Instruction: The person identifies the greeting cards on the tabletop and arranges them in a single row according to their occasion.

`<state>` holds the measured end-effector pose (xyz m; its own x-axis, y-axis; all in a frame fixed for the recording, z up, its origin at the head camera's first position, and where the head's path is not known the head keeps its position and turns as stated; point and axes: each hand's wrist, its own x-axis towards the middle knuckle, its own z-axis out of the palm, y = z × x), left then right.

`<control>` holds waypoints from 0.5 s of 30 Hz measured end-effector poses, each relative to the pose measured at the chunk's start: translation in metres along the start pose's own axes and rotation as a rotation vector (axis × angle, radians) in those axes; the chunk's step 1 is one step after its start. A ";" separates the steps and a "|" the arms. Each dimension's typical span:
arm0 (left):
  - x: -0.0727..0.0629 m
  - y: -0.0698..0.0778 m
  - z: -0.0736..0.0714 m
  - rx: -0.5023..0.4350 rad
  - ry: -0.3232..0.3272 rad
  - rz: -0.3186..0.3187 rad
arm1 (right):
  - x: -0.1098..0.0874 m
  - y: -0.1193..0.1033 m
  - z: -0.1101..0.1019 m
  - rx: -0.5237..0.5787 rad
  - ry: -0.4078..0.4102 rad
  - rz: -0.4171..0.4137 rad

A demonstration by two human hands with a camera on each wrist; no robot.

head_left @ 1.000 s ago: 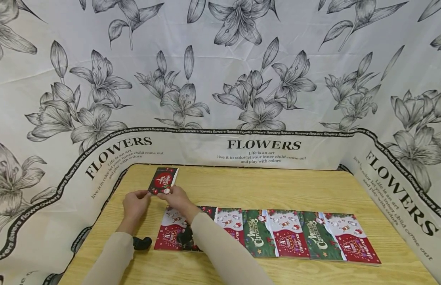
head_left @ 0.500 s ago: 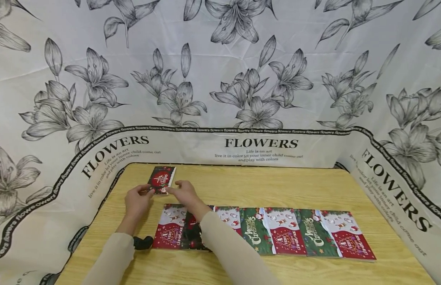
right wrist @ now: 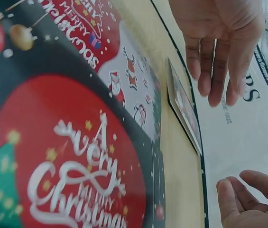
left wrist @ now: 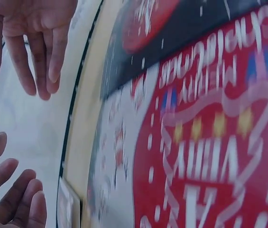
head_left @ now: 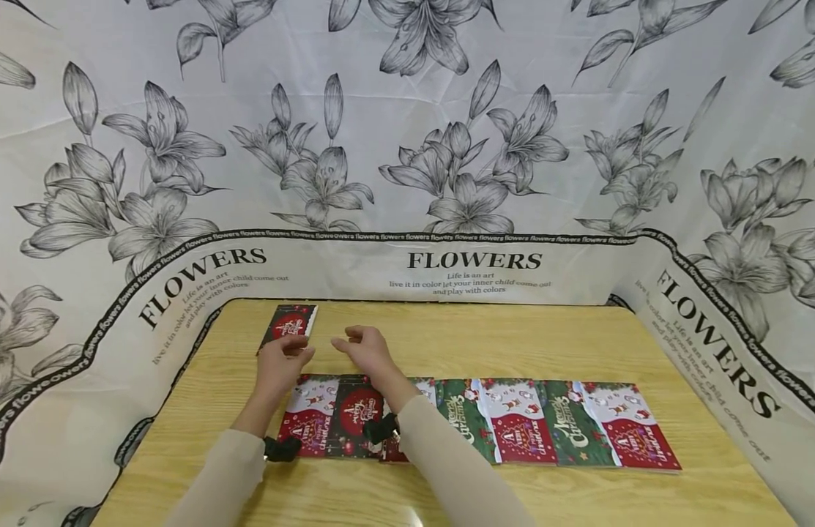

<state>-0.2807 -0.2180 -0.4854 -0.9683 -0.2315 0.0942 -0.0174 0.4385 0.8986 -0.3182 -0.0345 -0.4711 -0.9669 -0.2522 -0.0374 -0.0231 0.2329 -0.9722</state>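
Note:
In the head view a black Christmas card (head_left: 291,322) with a red circle lies at the back left of the table. My left hand (head_left: 278,369) is just in front of it, covering its near edge; whether it touches cannot be told. To the right my right hand (head_left: 374,359) hovers above the table, fingers loosely bent, holding nothing. Below both hands runs a row of Christmas cards: a red and white card (head_left: 308,417), a black card (head_left: 356,410), then red and green ones alternating. The wrist views show both hands with relaxed fingers and a gap between them.
The row continues right with a green card (head_left: 568,424) and ends at a red and white card (head_left: 634,428). Flower-printed white cloth (head_left: 473,267) walls the back and sides of the wooden table (head_left: 512,344). Black wrist camera straps (head_left: 283,448) circle the forearms.
My right hand has let go of the black card at the back left and moved right. My left hand has shifted slightly right. The head view has turned a little.

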 end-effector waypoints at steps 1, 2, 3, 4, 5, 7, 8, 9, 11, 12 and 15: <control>-0.001 0.002 0.004 -0.005 -0.005 0.007 | -0.002 0.000 -0.003 0.006 0.003 0.000; -0.003 0.004 0.007 -0.014 -0.014 0.014 | -0.004 0.000 -0.006 0.012 0.007 0.003; -0.005 0.005 0.011 -0.021 -0.022 0.019 | -0.006 0.001 -0.009 0.017 0.012 0.003; -0.007 0.007 0.015 -0.027 -0.031 0.022 | -0.007 0.002 -0.013 0.017 0.017 0.006; -0.008 0.008 0.019 -0.026 -0.040 0.031 | -0.009 0.004 -0.015 0.010 0.021 0.007; -0.012 0.011 0.025 -0.013 -0.052 0.050 | -0.012 0.007 -0.021 0.001 0.030 0.016; -0.014 0.012 0.028 -0.006 -0.057 0.060 | -0.014 0.009 -0.024 -0.005 0.036 0.019; -0.016 0.012 0.031 0.001 -0.059 0.062 | -0.015 0.011 -0.026 -0.011 0.043 0.023; -0.020 0.013 0.037 0.024 -0.060 0.065 | -0.019 0.015 -0.031 -0.024 0.061 0.033; -0.022 0.013 0.039 0.029 -0.059 0.062 | -0.021 0.016 -0.033 -0.026 0.070 0.036; -0.027 0.012 0.045 0.030 -0.061 0.046 | -0.028 0.022 -0.039 -0.036 0.088 0.044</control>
<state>-0.2659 -0.1674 -0.4966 -0.9816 -0.1579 0.1078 0.0205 0.4737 0.8804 -0.3012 0.0144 -0.4821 -0.9857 -0.1582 -0.0582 0.0125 0.2757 -0.9612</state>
